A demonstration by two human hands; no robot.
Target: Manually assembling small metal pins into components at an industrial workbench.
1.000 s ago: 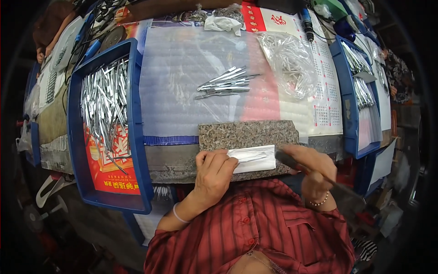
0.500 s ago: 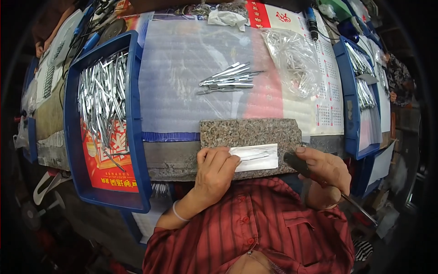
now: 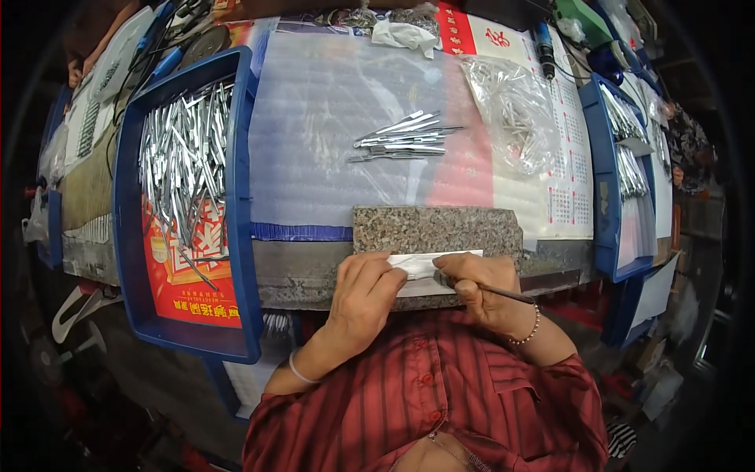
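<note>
Cluttered bench with a blue tray (image 3: 236, 197) of metal blanks still waiting well left of the fingers, left hand (image 3: 363, 295) pressing the white strip (image 3: 429, 266) onto the granite block (image 3: 436, 230), right hand (image 3: 480, 287) clenched around a thin tool (image 3: 503, 294), few finished pieces (image 3: 405, 138) beyond.

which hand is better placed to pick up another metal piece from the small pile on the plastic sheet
Probably the left hand. It only presses on the white strip on the stone block, with nothing gripped. The right hand grips a thin tool. The metal pile lies straight ahead.
</note>
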